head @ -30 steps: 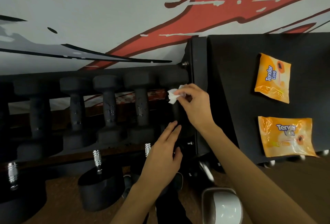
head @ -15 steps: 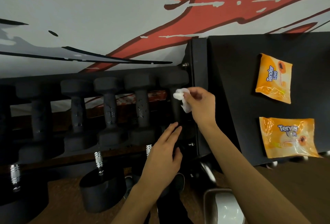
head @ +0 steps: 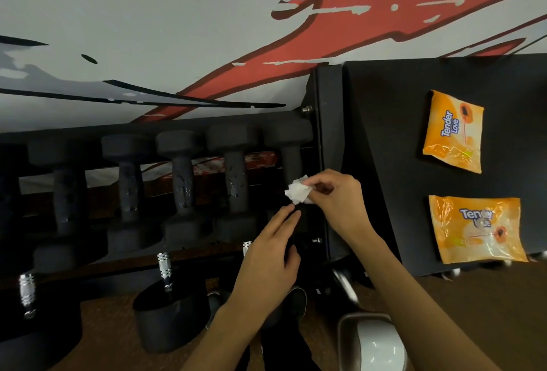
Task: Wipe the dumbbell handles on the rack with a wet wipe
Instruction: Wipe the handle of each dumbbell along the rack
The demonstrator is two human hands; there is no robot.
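Fingers of the right hand pinch the wet wipe at the rightmost dumbbell handle; the left hand lies flat just below. A slack pinch risks dropping the wipe.

The rack before me carries a row of black dumbbells side by side. On the black worktop to my right lie an upper wipe pack and a lower wipe pack, apart.

Five black dumbbells across the frame's middle, three chrome handles lower left, two orange wipe packets at right, one crumpled wipe, your two hands
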